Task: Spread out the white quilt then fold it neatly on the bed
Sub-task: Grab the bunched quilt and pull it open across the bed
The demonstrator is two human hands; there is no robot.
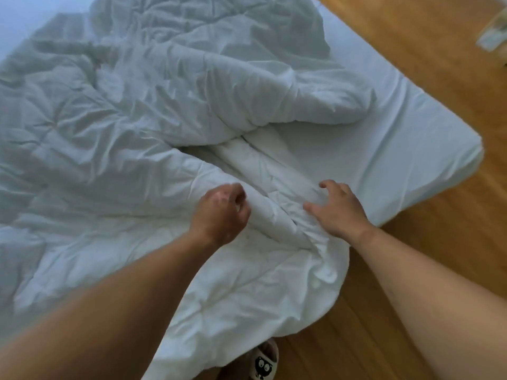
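Two grips are set on the near part of the white, puffy, creased fabric quilt. It is heaped over most of the white-sheeted bed and spills off the edge below both grips toward the brown wooden floor. The left grip is curled tight, and a ridge of quilt appears to be pinched between thumb and fingers. The right grip, just beside it across a twisted fold, is laid flat with fingers splayed and nothing enclosed; the cloth is only pressed. Beyond the grips a thick rolled lobe is doubled over, so spreading is judged barely begun. The quilt is judged light, soft and limp: it will sag and bunch wherever it is not supported, and is unlikely to slip. Hold is best taken at the hem and corner, which seem buried in the twist between the grips, so that the lobe beyond can be drawn out flat.
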